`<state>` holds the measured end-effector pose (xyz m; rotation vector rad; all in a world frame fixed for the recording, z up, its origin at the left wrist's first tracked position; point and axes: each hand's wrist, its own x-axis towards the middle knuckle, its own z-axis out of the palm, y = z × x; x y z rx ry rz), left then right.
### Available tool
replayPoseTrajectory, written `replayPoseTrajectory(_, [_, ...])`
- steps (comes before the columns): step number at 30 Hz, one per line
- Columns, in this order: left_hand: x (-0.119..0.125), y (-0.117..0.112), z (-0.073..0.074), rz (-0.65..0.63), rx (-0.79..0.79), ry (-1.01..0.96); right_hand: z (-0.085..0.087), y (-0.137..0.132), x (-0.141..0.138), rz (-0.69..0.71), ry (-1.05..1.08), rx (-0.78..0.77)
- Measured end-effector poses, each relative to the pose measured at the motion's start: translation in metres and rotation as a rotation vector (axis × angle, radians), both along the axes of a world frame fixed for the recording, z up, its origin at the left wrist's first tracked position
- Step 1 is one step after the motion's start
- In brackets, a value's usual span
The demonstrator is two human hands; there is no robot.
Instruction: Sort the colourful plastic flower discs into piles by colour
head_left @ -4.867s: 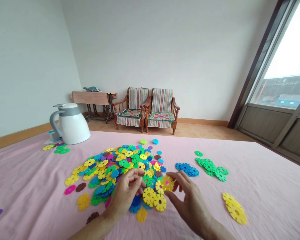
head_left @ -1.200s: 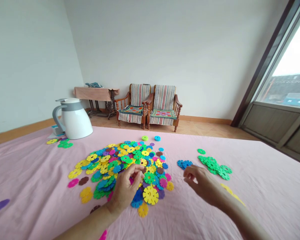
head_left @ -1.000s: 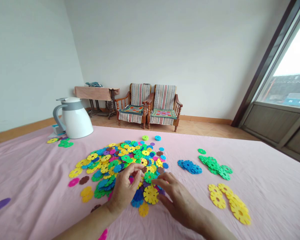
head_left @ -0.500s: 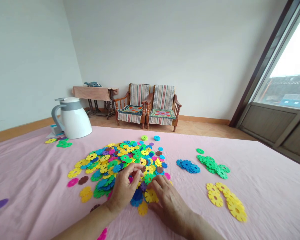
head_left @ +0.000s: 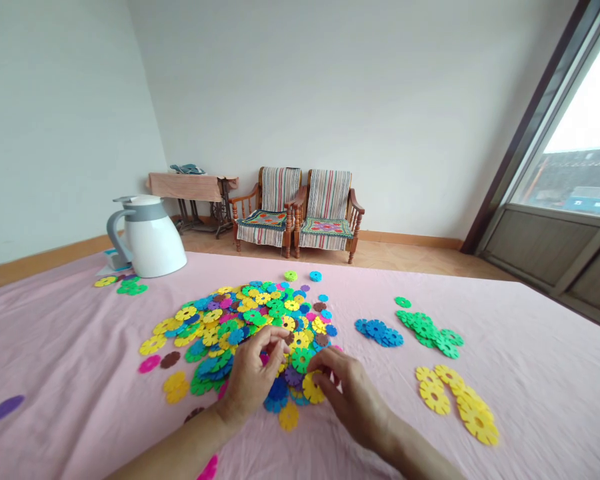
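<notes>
Over the front of a mixed pile of notched plastic snowflake discs, my left hand hovers with curled fingers. A small gap shows between its thumb and forefinger, and I see nothing held there. At the pile's right front edge, my right hand has thumb and forefinger pinched on the rim of a yellow snowflake disc. A green disc and a purple disc lie beside it. Part of the pile is hidden behind both hands.
On the pink tablecloth, blue discs, green discs and yellow discs lie grouped by colour at the right. A white jug stands at the back left. Two wooden chairs stand beyond the table.
My right hand has shifted slightly right, and its thumb and forefinger have closed on the yellow disc's edge. My left hand stays nearly where it was.
</notes>
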<state>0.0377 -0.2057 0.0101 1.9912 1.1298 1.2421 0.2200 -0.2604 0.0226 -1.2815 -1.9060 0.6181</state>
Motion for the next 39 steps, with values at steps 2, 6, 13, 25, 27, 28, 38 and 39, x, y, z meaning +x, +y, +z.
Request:
replayPoseTrajectory(2, [0.0,-0.001,0.001,-0.006,-0.008,-0.009,0.006,0.006,0.019,-0.079,-0.005,0.015])
replayPoseTrajectory(6, [0.0,0.0,0.0,-0.016,-0.004,-0.029,0.014,0.014,0.079,-0.232,-0.183,-0.1])
replayPoseTrajectory(13, [0.0,0.0,0.002,-0.007,0.009,-0.036,0.008,0.011,0.134,-0.341,-0.493,-0.151])
replayPoseTrajectory(25, [0.001,-0.002,0.003,-0.001,0.006,-0.024,0.003,-0.012,0.008,0.049,-0.355,0.088])
replayPoseTrajectory(27, [0.001,-0.002,0.002,0.001,0.013,-0.024,0.0,-0.011,0.005,0.036,-0.413,0.103])
replayPoseTrajectory(28, [0.001,-0.001,0.002,-0.003,0.015,-0.024,-0.001,-0.011,0.004,0.039,-0.442,0.12])
replayPoseTrajectory(38, [0.0,-0.001,0.0,-0.009,0.008,-0.038,0.005,-0.002,0.023,-0.183,-0.422,0.155])
replayPoseTrajectory(39, [0.0,-0.001,0.0,-0.01,0.012,-0.038,0.009,0.0,0.031,-0.229,-0.404,0.12])
